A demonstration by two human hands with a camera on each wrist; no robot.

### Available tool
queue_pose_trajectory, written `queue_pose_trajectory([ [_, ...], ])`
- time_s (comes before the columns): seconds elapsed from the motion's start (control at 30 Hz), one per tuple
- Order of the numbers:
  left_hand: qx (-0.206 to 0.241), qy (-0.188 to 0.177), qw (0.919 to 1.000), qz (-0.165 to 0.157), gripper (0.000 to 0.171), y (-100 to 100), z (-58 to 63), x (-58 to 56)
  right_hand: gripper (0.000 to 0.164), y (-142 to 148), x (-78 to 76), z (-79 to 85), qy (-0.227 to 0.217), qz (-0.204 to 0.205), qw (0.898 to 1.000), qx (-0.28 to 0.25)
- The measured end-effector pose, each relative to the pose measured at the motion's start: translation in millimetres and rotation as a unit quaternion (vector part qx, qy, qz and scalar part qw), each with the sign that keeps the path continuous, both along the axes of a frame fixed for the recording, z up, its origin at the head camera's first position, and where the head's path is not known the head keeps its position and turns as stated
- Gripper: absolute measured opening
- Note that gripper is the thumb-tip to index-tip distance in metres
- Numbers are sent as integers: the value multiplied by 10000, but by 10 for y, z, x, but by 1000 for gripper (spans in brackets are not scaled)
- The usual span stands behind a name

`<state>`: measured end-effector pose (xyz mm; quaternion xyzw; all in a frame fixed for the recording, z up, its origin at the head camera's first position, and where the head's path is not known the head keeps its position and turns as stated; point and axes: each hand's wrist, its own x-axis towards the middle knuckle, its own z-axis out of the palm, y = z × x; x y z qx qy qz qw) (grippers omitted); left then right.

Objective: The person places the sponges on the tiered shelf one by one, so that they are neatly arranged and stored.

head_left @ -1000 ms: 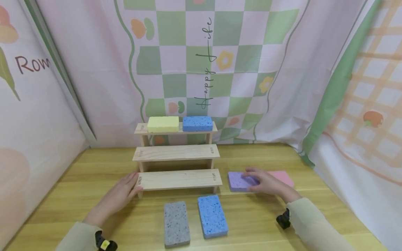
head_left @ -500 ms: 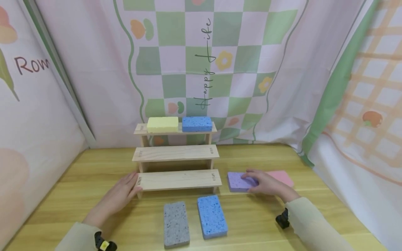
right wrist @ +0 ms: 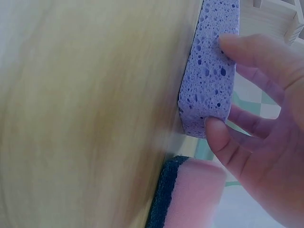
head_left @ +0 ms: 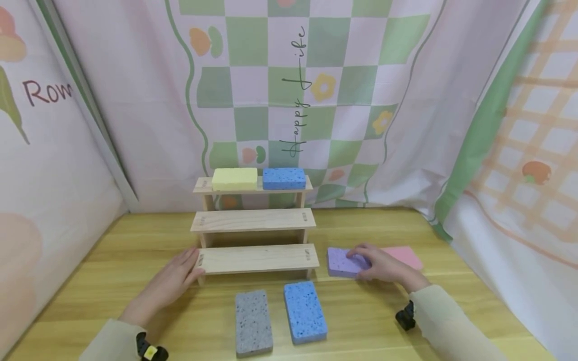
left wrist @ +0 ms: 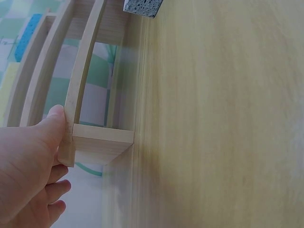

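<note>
A three-tiered wooden shelf [head_left: 257, 258] stands mid-table. My left hand [head_left: 167, 281] grips the left end of its lowest board; in the left wrist view the thumb presses the front edge, with the other fingers curled beyond it. On the right, my right hand [head_left: 384, 263] holds a purple sponge [head_left: 337, 260] that lies flat on the table. The right wrist view shows the thumb at the near end of the sponge and a finger on its upper face. Partly behind that hand lies a pink sponge [head_left: 406, 255] with a dark scouring layer [right wrist: 165, 194].
A yellow sponge [head_left: 235, 178] and a blue sponge [head_left: 283, 178] sit on the top tier. Before the shelf lie a grey sponge [head_left: 254, 323] and another blue sponge [head_left: 305, 312]. Patterned curtains [head_left: 289, 90] hang behind and at both sides of the table.
The right hand's fingers have drawn in slightly on the purple sponge. The left hand and the shelf have stayed put.
</note>
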<state>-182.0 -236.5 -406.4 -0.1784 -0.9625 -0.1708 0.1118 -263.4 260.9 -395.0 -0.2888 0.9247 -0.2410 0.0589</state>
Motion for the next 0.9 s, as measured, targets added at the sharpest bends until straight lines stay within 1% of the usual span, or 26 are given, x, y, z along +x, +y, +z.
queue_pose_trajectory([
  [0.23, -19, 14, 10000, -8, 56, -5, 1, -6, 41, 0, -2, -26, 36, -117, 9999, 46],
  [0.43, -18, -5, 10000, 0, 56, -2, 5, -6, 42, 8, 15, 6, 36, -131, 9999, -2],
  [0.57, -13, 44, 10000, -17, 56, -4, 3, -11, 43, 20, 29, 53, 82, -60, 9999, -72],
  [0.7, -4, 14, 10000, 3, 56, 0, -4, -6, 43, 37, 39, 101, 160, 19, 9998, -96],
  [0.9, 7, -49, 10000, 37, 57, 3, 4, -2, 41, 48, 46, 216, 451, 274, 9986, -67],
])
